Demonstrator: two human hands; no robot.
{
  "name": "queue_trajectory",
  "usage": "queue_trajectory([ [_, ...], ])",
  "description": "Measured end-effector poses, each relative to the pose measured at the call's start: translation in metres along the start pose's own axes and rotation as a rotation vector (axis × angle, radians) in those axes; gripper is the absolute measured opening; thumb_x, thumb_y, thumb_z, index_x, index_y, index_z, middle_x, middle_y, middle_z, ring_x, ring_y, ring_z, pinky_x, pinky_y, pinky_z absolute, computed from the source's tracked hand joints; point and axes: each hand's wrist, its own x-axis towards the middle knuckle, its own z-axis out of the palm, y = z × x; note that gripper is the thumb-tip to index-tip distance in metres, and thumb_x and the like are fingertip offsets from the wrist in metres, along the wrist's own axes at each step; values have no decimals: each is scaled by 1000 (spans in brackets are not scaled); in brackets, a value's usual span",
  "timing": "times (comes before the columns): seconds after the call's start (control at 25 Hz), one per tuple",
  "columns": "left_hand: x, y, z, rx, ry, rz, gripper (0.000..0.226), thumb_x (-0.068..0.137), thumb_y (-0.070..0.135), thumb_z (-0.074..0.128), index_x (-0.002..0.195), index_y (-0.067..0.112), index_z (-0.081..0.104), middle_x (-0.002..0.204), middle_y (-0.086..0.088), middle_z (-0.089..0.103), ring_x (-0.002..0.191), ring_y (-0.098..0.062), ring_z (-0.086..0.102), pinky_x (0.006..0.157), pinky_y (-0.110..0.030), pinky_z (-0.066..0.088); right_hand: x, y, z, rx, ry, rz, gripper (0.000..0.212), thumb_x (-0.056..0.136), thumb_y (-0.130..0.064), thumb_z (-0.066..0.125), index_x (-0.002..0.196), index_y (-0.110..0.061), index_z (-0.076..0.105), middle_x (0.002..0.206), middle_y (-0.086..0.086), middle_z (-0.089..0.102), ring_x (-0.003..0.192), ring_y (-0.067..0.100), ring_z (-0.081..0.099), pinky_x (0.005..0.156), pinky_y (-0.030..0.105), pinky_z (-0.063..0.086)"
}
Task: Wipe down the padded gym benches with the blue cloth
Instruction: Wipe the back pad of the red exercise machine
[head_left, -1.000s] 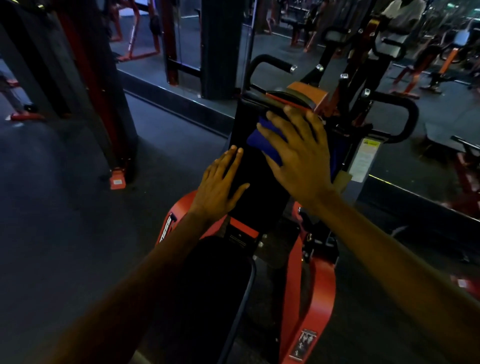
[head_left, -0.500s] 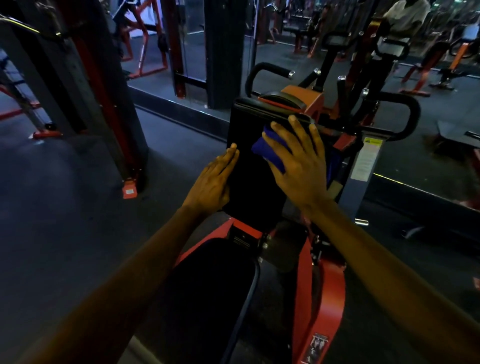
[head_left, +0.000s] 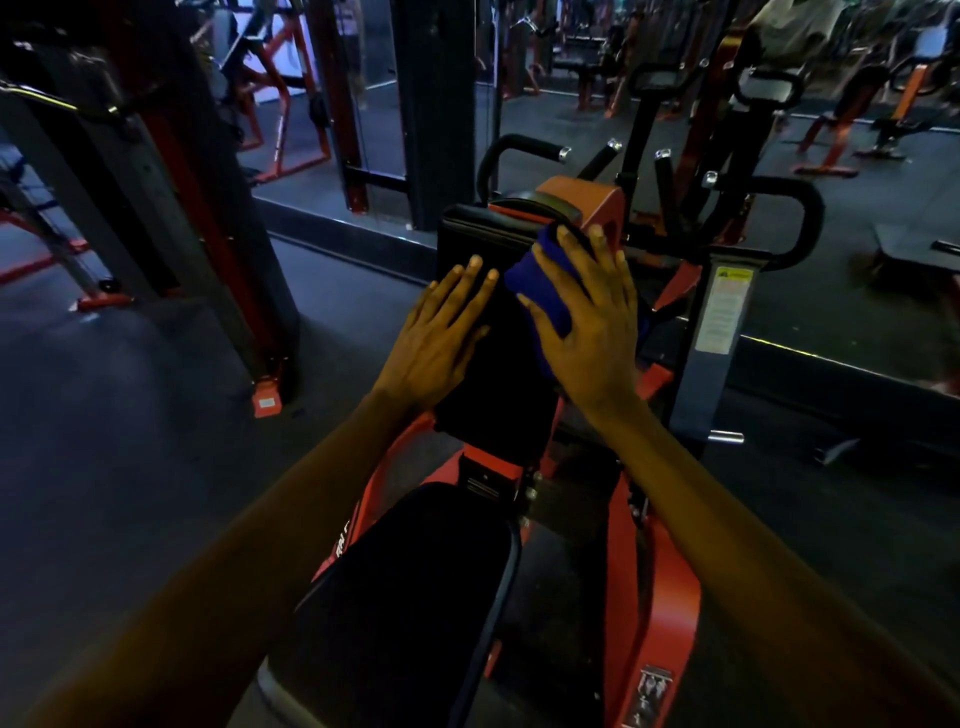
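The blue cloth (head_left: 540, 283) is pressed on the back pad (head_left: 498, 395) by the flat, spread right hand (head_left: 589, 338), the left hand (head_left: 441, 332) is laid flat beside it, and a downward wipe is likely needed next.

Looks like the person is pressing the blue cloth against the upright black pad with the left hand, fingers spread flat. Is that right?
Not quite: it is the right hand that presses the blue cloth against the upright black pad, fingers spread flat. The left hand lies bare on the pad beside it. The head view shows this.
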Motion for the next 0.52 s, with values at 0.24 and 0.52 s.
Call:
queue_trajectory([
  [0.24,2,1,-3,29,34,12,59,104,32,51,156,14,30,164,-11,26,149,-28,26,120,-44,23,-68,3,12,110,-56,121,52,101,-32,63,147,-12,49,156,17,40,148,36,28,123,46,19],
  [0.52,2,1,-1,104,12,1,63,105,40,46,157,12,26,164,-14,24,152,-26,18,124,-35,5,-75,-5,17,253,-34,213,50,100,-24,63,146,-8,49,157,17,35,147,39,32,120,50,28],
])
